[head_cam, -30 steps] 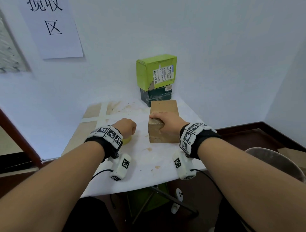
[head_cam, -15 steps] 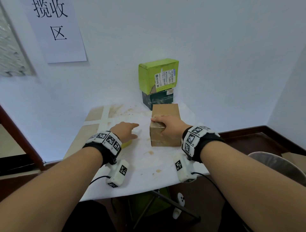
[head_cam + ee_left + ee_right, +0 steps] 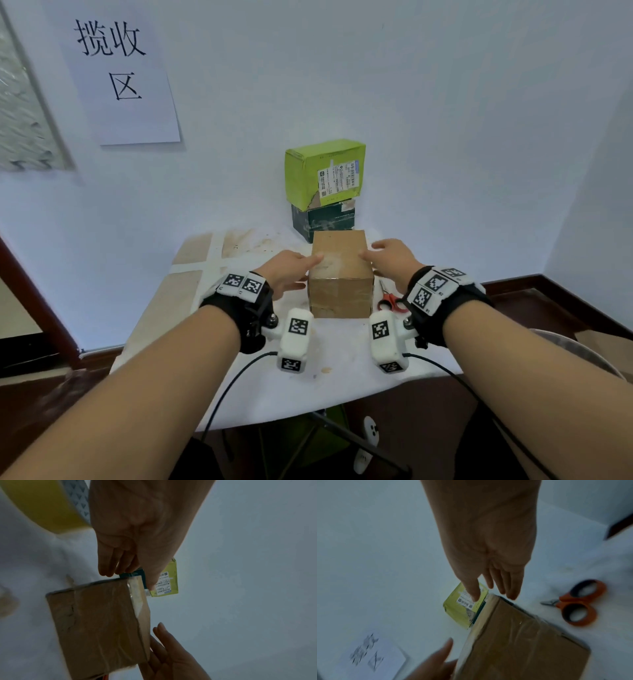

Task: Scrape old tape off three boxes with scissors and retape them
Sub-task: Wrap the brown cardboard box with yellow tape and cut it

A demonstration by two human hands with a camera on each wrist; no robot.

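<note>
A brown cardboard box [image 3: 339, 274] wrapped in clear tape stands mid-table. My left hand [image 3: 294, 267] lies with straight fingers against the box's upper left edge. My right hand [image 3: 383, 253] hovers open at the box's upper right edge. Neither hand grips anything. Orange-handled scissors [image 3: 390, 298] lie on the table just right of the box, also seen as scissors [image 3: 575, 604] in the right wrist view. A yellow tape roll [image 3: 42, 504] sits behind my left hand. A light green box [image 3: 325, 173] is stacked on a dark green box [image 3: 323, 219] against the wall.
The white-covered table [image 3: 342, 377] is small, with walls close behind and to the right. A paper sign [image 3: 120, 75] hangs on the wall at left. A round grey bin rim [image 3: 582, 353] shows at lower right.
My right hand let go of the brown box's near corner and moved to its right side. My left hand opened from a fist and moved from the tape roll to the box's left edge.
</note>
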